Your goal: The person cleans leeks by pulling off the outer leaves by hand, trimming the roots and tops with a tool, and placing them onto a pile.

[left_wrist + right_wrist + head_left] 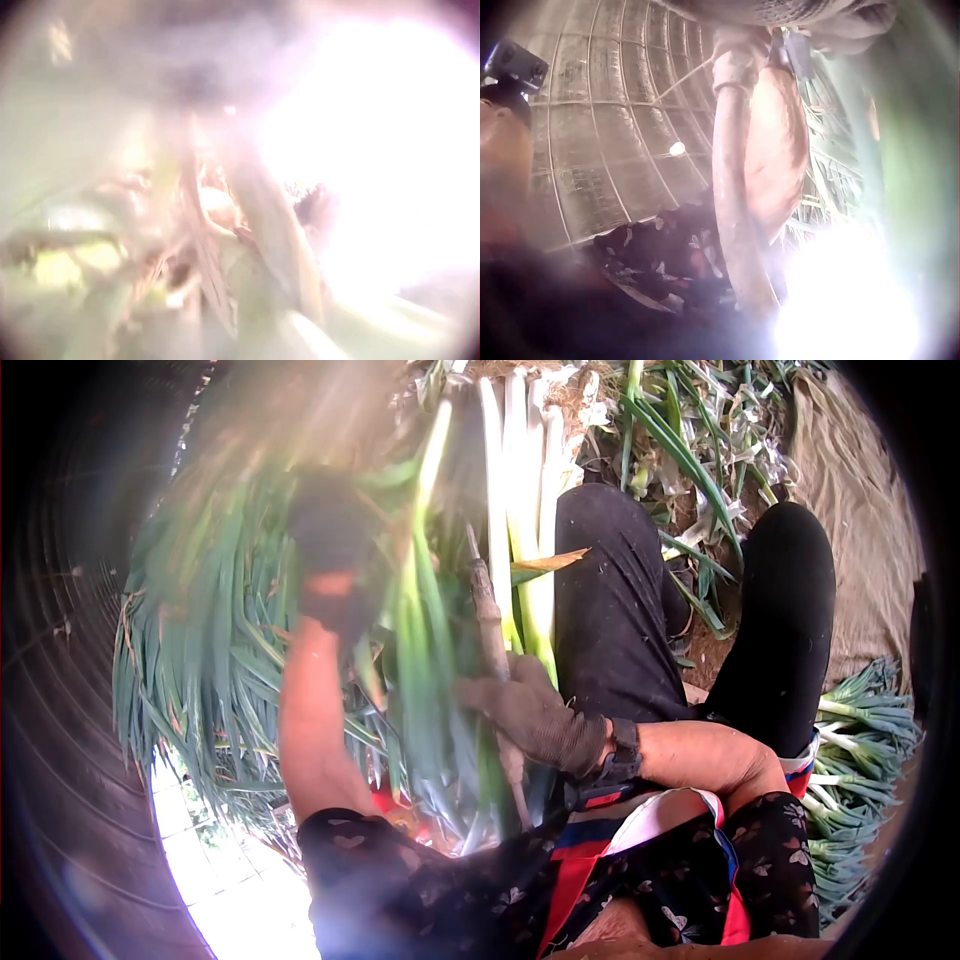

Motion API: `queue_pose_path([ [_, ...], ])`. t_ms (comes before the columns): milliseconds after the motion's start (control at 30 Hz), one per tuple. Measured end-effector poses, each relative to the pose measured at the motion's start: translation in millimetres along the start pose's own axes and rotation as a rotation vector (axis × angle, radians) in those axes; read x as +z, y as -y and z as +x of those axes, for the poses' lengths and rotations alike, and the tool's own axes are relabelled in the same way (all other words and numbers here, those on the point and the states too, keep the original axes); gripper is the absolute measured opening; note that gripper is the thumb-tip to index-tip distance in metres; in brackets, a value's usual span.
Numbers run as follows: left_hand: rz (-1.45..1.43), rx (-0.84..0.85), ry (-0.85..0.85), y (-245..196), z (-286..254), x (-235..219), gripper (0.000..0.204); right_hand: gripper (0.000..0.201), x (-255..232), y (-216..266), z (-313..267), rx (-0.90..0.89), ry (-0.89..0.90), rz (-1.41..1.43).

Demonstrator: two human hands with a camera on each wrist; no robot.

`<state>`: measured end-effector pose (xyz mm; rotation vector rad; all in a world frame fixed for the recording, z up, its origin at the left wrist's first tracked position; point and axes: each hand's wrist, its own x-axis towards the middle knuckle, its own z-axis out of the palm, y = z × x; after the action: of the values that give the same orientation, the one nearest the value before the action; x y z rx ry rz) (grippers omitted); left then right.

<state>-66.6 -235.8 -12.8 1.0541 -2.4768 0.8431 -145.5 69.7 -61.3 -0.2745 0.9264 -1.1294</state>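
In the head view my gloved right hand (pixel 535 715) grips a hose with a thin pointed nozzle (pixel 490 625), its tip toward the top. The hose (pixel 731 172) runs downward in the right wrist view, below the dark glove (pixel 795 15). My left hand (pixel 335 545), in a dark glove, is blurred over the leaves of a big pile of green onions (pixel 220 630); I cannot tell if it holds any. A blurred green stalk (pixel 420 550) stands out between the two hands. Several long white-stemmed onions (pixel 518 480) lie beside the right hand, against the thigh.
Trimmed leaves and peelings (pixel 700 470) litter the ground beyond the knees (pixel 790 560). A tan cloth (pixel 850 510) lies at the right, with more green onions (pixel 850 780) below it. A ribbed curved wall (pixel 70 710) bounds the left. Glare washes out much of the left wrist view.
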Motion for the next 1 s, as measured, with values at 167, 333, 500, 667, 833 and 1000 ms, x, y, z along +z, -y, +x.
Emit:
queue_pose_path([
  [167, -1.081, -0.632, 0.469, 14, 64, -40, 0.026, 0.029, 4, 9, -2, 0.036, 0.034, -0.052],
  [333, -0.84, -0.727, 0.312, -47, 17, -36, 0.029, 0.032, 6, 14, -3, 0.025, 0.044, -0.036],
  [500, -0.313, -0.234, 0.28, -45, -60, -44, 0.024, 0.032, 11, 18, -5, 0.006, 0.072, -0.007],
  [667, -0.406, 0.029, 0.369, -23, -132, 30, 0.013, 0.031, 19, 21, 14, -0.013, 0.089, -0.116],
  [833, -0.548, 0.121, 0.307, -25, -134, 13, 0.009, 0.03, 17, 38, 45, -0.019, 0.11, -0.198],
  [1000, -0.444, 0.293, 0.358, -48, -100, -99, 0.016, 0.032, 9, 22, 57, -0.059, -0.064, -0.185],
])
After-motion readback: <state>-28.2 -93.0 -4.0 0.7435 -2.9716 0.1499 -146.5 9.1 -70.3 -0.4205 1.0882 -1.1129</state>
